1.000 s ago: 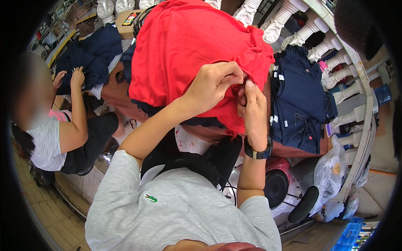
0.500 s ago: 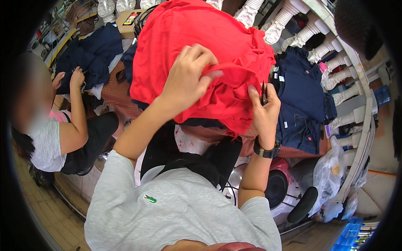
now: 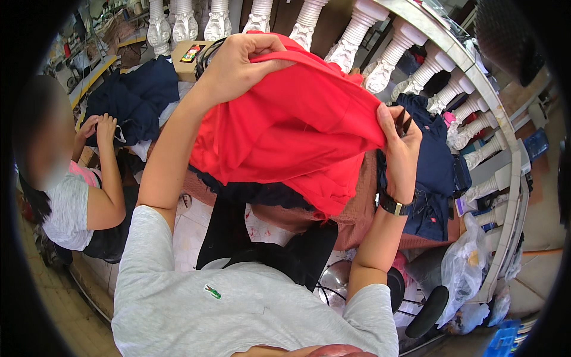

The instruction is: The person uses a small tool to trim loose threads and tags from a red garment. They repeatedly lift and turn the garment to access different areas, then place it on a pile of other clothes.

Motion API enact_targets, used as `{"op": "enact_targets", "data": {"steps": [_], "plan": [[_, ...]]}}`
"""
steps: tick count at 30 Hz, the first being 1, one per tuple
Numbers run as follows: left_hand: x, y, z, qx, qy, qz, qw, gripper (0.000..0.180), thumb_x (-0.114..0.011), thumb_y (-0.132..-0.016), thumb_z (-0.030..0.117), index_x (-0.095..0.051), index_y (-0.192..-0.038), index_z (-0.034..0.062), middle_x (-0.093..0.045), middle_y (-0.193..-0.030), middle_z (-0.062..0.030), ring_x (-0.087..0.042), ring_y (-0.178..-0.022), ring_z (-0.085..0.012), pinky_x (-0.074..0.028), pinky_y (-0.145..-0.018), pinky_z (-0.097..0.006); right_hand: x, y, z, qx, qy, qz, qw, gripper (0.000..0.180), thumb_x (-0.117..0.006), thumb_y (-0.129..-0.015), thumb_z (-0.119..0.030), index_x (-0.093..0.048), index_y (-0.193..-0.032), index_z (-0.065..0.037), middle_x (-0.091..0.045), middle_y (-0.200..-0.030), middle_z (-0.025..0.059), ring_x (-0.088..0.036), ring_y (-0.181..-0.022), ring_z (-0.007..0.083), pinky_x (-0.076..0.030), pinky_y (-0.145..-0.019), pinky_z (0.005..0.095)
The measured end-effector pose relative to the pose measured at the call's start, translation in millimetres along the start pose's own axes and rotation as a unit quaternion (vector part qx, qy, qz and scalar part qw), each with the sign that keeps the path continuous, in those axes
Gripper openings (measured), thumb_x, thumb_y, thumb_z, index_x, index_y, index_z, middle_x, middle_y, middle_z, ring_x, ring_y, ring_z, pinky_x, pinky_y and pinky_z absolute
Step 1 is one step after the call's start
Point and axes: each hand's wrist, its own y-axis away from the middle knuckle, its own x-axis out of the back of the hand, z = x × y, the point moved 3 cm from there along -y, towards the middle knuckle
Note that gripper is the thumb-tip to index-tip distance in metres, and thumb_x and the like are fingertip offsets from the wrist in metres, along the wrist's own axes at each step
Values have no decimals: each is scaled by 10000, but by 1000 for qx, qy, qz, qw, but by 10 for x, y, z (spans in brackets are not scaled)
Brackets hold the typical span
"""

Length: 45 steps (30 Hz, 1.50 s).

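A red garment (image 3: 297,125) is stretched between my two hands above the table. My left hand (image 3: 241,65) pinches its upper edge between thumb and fingers. At the right end of that edge, my right hand (image 3: 401,140) grips the cloth with the thumb in front. A small dark pointed tool, seemingly thread snips (image 3: 404,121), is tucked among the right fingers; its handle is mostly hidden. The lower folds of red cloth hang toward me over dark navy fabric (image 3: 256,191).
Navy garments (image 3: 431,160) lie on the brown-covered table (image 3: 351,223) at right. White balusters (image 3: 345,44) line the far side. A co-worker (image 3: 71,196) at left handles navy cloth (image 3: 134,89). A cardboard box (image 3: 183,66) stands behind; a clear plastic bag (image 3: 467,256) hangs at right.
Both hands have risen and spread. My left hand went from open over the cloth to pinching its edge, and the red garment is now lifted and drawn taut.
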Motion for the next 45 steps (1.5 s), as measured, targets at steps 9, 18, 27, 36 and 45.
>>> {"op": "enact_targets", "data": {"steps": [9, 18, 27, 36, 45], "plan": [[-65, -199, -429, -150, -364, 125, 911, 242, -737, -881, 191, -668, -1067, 53, -651, -939, -71, -612, -791, -206, -506, -793, -338, -287, -497, 401, 63, 63, -58, 994, 279, -825, -851, -226, -696, -971, -10, -680, -829, 5, -554, -673, 83, -453, -632, 252], [-812, 350, -215, 29, -175, 71, 982, 220, -772, -853, 145, -617, -914, 2, -618, -856, -98, -615, -740, -194, -509, -641, -324, -701, -60, 185, 175, 258, -33, 950, 254, -852, -788, -95, -717, -998, -48, -595, -701, -10, -508, -629, 52, -398, -554, 231], [-438, 604, -196, 140, 225, 70, 962, 110, -679, -936, 85, -649, -861, 10, -638, -783, -7, -554, -677, -57, -453, -611, -234, -582, 10, 468, 74, 179, -81, 978, 362, -854, -793, -110, -684, -1101, -25, -564, -759, -34, -432, -649, 31, -341, -535, 211], [-8, 987, -352, 128, -311, 148, 930, 398, -735, -896, 248, -585, -1183, 17, -664, -961, -119, -629, -857, -296, -503, -803, -357, -521, -468, 87, 171, 197, -28, 965, 180, -790, -836, -94, -726, -981, -9, -611, -714, -16, -461, -630, 57, -390, -584, 231], [-99, 433, 222, -42, -316, 179, 931, 424, -759, -781, 107, -556, -1152, 75, -625, -984, -88, -646, -917, -269, -517, -772, -408, -1234, -1128, 5, 174, 65, -136, 973, 162, -716, -879, -109, -680, -1005, -14, -591, -629, -30, -465, -527, 30, -367, -496, 216]]}}
